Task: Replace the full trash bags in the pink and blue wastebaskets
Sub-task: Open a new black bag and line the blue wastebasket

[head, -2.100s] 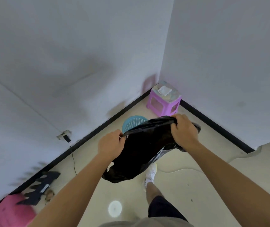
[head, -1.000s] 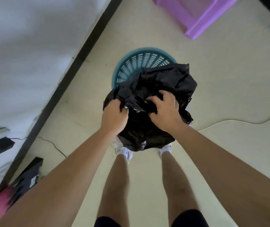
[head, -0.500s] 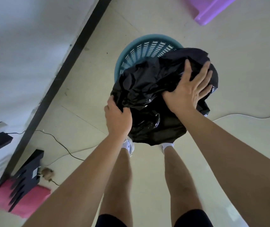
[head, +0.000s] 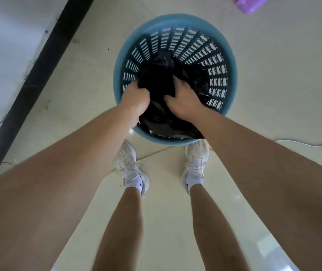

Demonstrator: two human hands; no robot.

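The person is bending over the blue wastebasket (head: 232,75) and looking straight down into it. The black trash bag (head: 160,79) is sitting inside the blue wastebasket, bunched up in the middle and on the side nearest the person. Some of it is lying over the near rim. The far side of the basket is showing its bare slotted wall, so the bag is not yet spread all the way round.

The left hand (head: 134,96) is reaching down inside the left part of the basket. Its fingers are curling into the bag and gripping a fold of it. The right hand (head: 183,102) is just beside it, nearer the middle, and its fingers and thumb are pinching the bag too. Both hands are closed on the plastic, with nothing else in them.

The bag is looking thin, soft and very light. It is crumpling easily and shining a little, so it is likely slippery and may slide out of loose fingers. A hard pull could tear it. The open edge is likely the best place to hold, with a pinch on each side, so the bag can be pulled out and over the rim.

The person's white shoes (head: 195,163) are standing just beside the near rim of the basket. A purple stool (head: 252,3) is peeking in beyond the basket's far right side. The pink wastebasket is not showing.
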